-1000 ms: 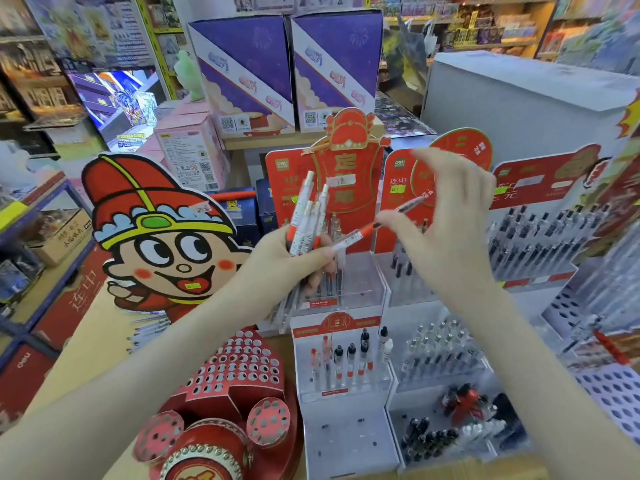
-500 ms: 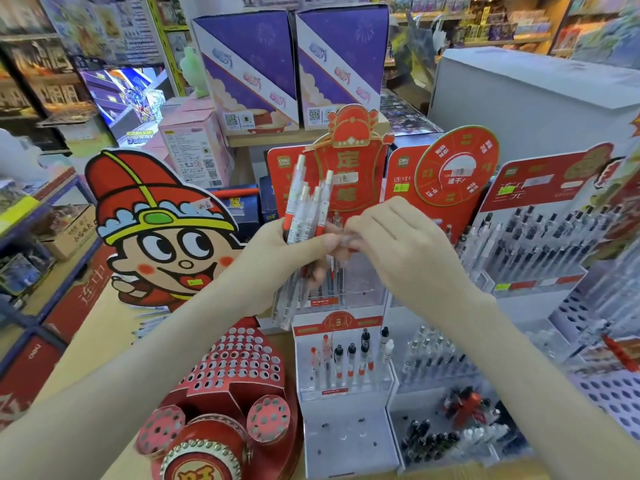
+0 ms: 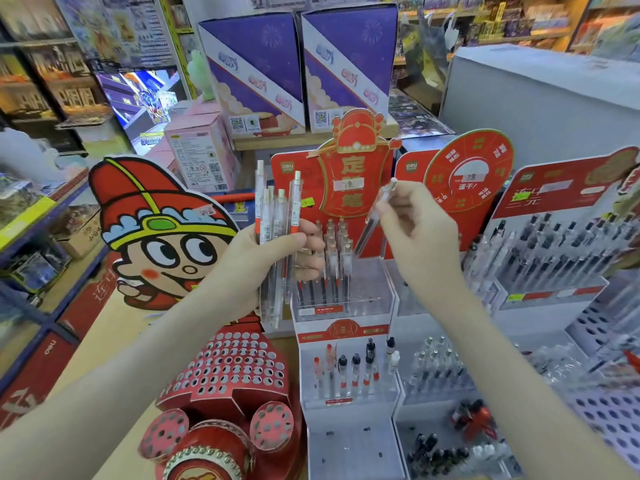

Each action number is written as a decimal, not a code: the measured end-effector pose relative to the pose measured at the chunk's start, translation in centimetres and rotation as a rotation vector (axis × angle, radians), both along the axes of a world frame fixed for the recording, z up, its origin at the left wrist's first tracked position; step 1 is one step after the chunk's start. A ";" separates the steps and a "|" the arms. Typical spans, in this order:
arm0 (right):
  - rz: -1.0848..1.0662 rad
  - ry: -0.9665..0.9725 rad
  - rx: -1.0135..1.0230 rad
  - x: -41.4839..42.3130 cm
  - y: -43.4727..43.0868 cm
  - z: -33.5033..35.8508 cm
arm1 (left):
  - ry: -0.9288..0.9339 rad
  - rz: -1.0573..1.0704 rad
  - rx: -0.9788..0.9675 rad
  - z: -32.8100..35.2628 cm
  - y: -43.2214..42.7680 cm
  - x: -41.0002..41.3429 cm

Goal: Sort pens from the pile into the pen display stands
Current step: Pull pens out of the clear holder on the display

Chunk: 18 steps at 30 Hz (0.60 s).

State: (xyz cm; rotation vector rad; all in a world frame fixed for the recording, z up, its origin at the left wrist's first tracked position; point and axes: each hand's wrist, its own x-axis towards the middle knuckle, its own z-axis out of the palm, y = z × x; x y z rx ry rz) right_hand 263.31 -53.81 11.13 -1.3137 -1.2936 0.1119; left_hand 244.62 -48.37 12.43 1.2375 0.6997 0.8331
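My left hand grips a bunch of several clear pens with white caps and orange bands, held upright in front of the red display stand. My right hand pinches a single clear pen, tilted, its tip pointing down toward the stand's clear upper tier, where several pens stand in holes. A lower white tier holds several red and black pens.
A red perforated round stand sits at the lower left, below a cartoon cardboard figure. Stands of black pens fill the right side. Purple boxes and a grey box stand behind.
My right hand met the left hand's bunch half a second ago and has now drawn away to the right, holding one clear pen above the stand. The left hand's bunch stays put.
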 end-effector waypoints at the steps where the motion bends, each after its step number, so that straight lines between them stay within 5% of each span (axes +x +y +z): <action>1: -0.014 -0.009 -0.036 -0.1 0.4 -0.4 | 0.012 0.010 0.012 0.0 0.1 -0.1; 18: -0.174 -0.065 -0.253 -1.1 3.2 -2.9 | 0.026 -0.041 0.079 -0.7 0.1 -1.3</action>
